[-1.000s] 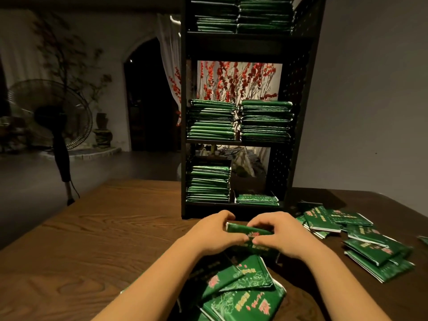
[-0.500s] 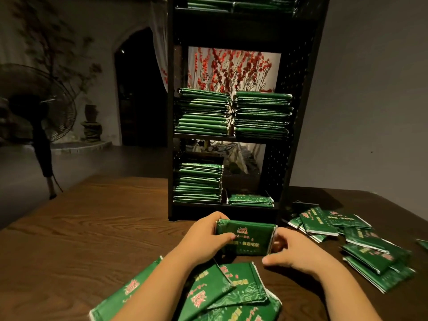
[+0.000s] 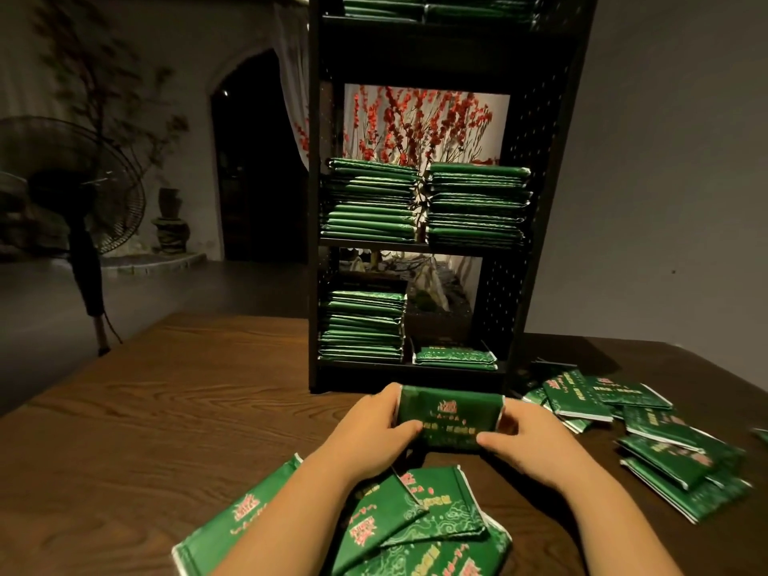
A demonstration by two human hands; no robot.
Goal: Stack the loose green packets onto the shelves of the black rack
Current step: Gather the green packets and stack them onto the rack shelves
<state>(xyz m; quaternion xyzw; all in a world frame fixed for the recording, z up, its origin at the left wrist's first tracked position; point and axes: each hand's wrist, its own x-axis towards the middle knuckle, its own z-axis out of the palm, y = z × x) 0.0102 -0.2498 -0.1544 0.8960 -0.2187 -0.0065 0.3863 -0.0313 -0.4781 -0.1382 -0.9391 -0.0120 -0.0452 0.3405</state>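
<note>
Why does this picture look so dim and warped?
Head view: the room is dark, light falling mainly on the hands and the held packet; the wide lens leans the black rack; the fan and right-edge packets look soft.

Rack (image 3: pixel 536 201) stands on table (image 3: pixel 166 409); loose packets (image 3: pixel 665 442) lie right of it

top shelf stacks (image 3: pixel 436 8): cut by frame edge at 12 o'clock | loose packets (image 3: pixel 353 534): forearms cover part, cropped at 6 o'clock | packet print: blurred, unreadable
</note>
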